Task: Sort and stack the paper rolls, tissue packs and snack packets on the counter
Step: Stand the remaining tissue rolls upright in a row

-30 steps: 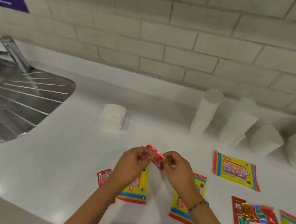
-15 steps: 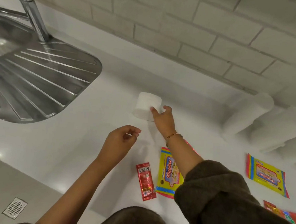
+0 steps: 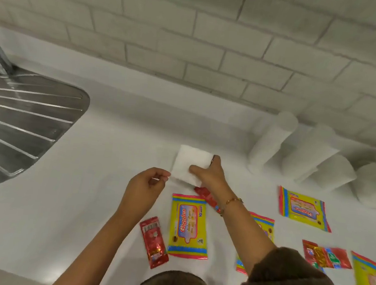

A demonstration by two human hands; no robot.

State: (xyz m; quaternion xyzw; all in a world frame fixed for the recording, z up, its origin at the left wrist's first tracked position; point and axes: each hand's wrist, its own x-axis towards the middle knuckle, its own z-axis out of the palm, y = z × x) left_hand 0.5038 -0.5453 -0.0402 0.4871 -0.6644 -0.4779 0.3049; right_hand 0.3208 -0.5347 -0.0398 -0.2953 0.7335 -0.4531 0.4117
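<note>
Half a second ago the right hand (image 3: 210, 175) only touched the lone white paper roll (image 3: 190, 164) with its fingertips; now it clasps the roll, thumb on the near face, fingers over the far edge, nearer the packets, though whether it is lifted off the desk (image 3: 88, 201) I cannot tell. The left hand (image 3: 146, 184) hovers beside it with thumb and fingertips pinched together, as before. A yellow tissue pack (image 3: 188, 226) and red snack packet (image 3: 154, 242) lie below the hands, a second red packet (image 3: 208, 196) partly hidden under the right wrist, more paper rolls (image 3: 297, 151) against the brick wall (image 3: 216, 41), the steel drainboard (image 3: 20, 115) at left.
</note>
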